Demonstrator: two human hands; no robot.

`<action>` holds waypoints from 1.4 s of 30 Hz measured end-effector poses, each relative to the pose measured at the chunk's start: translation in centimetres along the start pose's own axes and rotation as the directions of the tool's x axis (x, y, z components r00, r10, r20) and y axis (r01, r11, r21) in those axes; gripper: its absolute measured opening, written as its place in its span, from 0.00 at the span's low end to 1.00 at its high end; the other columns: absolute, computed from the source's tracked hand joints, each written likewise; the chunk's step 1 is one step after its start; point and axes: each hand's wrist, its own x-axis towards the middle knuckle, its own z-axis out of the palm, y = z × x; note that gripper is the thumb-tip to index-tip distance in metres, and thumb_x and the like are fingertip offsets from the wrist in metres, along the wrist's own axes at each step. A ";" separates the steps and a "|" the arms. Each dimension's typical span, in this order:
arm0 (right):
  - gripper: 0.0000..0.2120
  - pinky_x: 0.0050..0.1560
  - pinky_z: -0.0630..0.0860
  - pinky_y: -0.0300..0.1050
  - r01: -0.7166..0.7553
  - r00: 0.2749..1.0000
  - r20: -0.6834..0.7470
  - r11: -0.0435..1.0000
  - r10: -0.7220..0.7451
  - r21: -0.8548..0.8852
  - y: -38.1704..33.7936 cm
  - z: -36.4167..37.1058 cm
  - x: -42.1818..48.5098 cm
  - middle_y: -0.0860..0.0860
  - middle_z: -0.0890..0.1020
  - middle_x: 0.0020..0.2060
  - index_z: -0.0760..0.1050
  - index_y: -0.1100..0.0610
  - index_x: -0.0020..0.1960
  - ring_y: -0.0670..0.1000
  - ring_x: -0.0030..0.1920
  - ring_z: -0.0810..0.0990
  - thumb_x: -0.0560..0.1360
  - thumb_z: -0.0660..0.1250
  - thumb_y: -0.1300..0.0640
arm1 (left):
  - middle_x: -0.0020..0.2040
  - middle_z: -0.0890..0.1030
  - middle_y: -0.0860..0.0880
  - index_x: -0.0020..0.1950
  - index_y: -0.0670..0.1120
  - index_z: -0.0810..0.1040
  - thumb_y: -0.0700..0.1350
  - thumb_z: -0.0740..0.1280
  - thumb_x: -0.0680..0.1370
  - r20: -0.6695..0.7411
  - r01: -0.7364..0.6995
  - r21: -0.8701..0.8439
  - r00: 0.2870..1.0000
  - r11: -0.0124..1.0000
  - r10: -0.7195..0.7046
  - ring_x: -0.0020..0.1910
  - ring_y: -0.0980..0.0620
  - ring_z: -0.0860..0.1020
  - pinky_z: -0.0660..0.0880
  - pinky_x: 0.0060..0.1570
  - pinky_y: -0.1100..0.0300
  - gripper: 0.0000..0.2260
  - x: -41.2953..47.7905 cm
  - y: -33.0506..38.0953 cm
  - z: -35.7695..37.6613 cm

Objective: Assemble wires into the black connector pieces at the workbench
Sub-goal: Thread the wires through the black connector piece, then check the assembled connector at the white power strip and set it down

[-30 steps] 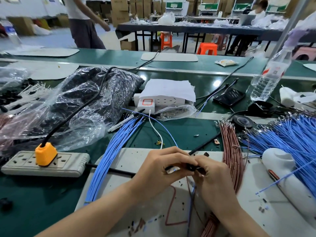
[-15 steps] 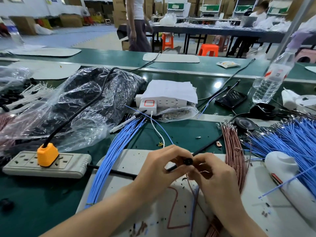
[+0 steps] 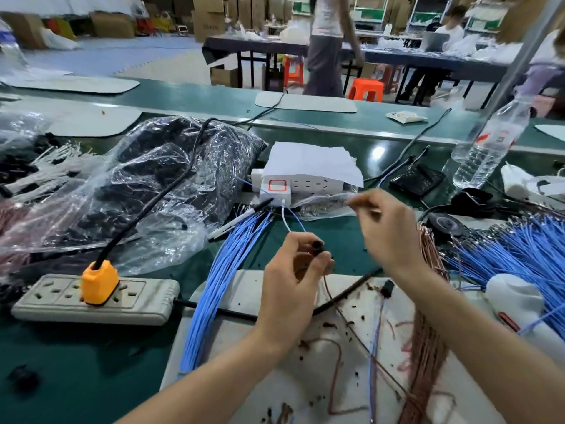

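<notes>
My left hand (image 3: 290, 283) is raised over the white mat (image 3: 232, 347) and grips a small black connector (image 3: 316, 246) between thumb and fingers. A thin brown wire (image 3: 329, 290) hangs down from the connector onto the mat. My right hand (image 3: 389, 232) is lifted up and to the right of the connector, apart from it. Its fingertips are drawn together but blurred, so anything between them is unreadable. Another black connector piece (image 3: 387, 287) lies on the mat. Wire bundles lie around the mat: blue wires (image 3: 220, 286) on the left, brown wires (image 3: 428, 332) on the right.
A grey power strip with an orange plug (image 3: 97, 283) lies at left, behind it a plastic bag of black parts (image 3: 153, 185). A white power strip under paper (image 3: 305, 175), a phone (image 3: 417, 180) and a water bottle (image 3: 489, 142) stand behind. More blue wires (image 3: 519, 255) and a white tool (image 3: 513, 298) sit right.
My hands were joined at the connector; now the right hand has pulled up and away to the right. The left hand has lifted the connector. A person in the background walked right.
</notes>
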 end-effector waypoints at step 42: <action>0.06 0.42 0.79 0.37 -0.295 0.956 0.240 0.557 0.171 0.777 0.6 -2.3 -8.7 0.53 0.84 0.36 0.83 0.53 0.43 0.49 0.37 0.83 0.66 0.73 0.56 | 0.44 0.82 0.48 0.45 0.45 0.80 0.35 0.74 0.70 0.281 -0.065 0.054 0.959 0.996 0.047 0.44 0.49 0.82 0.79 0.49 0.59 0.08 0.2 -0.2 0.2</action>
